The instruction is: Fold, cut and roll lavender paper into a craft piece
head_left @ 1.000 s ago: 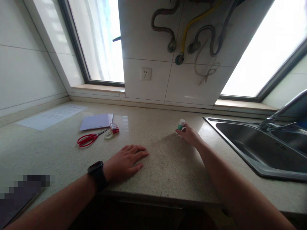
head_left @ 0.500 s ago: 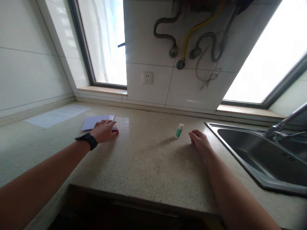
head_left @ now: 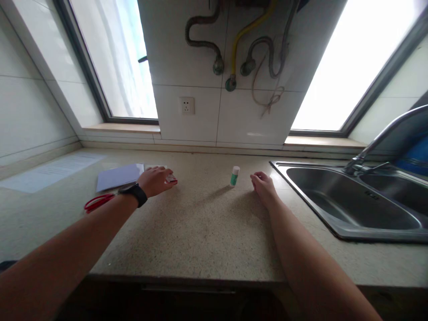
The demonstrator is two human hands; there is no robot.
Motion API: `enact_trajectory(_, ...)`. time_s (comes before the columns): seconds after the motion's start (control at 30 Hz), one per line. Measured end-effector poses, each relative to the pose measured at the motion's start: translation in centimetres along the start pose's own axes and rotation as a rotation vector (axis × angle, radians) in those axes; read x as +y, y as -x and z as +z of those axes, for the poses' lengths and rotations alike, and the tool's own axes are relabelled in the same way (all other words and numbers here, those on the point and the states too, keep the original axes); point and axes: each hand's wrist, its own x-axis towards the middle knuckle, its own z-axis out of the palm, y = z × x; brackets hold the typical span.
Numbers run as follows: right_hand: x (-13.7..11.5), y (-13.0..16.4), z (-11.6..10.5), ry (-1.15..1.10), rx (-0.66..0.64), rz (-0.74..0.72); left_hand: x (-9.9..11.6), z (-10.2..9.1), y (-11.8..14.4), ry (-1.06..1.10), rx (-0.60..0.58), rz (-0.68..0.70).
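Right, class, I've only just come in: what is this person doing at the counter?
A person stands at a kitchen counter beside a steel sink. The left hand, with a black watch on its wrist, lies over a small red box next to a sheet of paper and red scissors. The right hand rests loosely curled on the counter, close to an upright glue stick but not touching it.

Hands: I count two, left hand (head_left: 154, 180) and right hand (head_left: 264, 187).
Glue sticks: one glue stick (head_left: 234, 175), just left of my right fingers.
Scissors: one pair of scissors (head_left: 96, 202).
Red boxes: one red box (head_left: 171, 179), under my left fingers.
Paper sheets: two, a purple sheet (head_left: 118, 175) and a white sheet (head_left: 50, 171).
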Motion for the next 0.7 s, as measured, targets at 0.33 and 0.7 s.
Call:
enact_trajectory(0.33, 0.6, -0.6, 0.2, 0.051, -0.035, -0.011, 13.5, 5.4, -5.6, 0.284, 0.093, 0.045)
enact_trajectory(0.7, 0.1, -0.4, 0.5, 0.133, -0.109, -0.011, 17.8, 6.3, -3.6, 0.207, 0.087, -0.035)
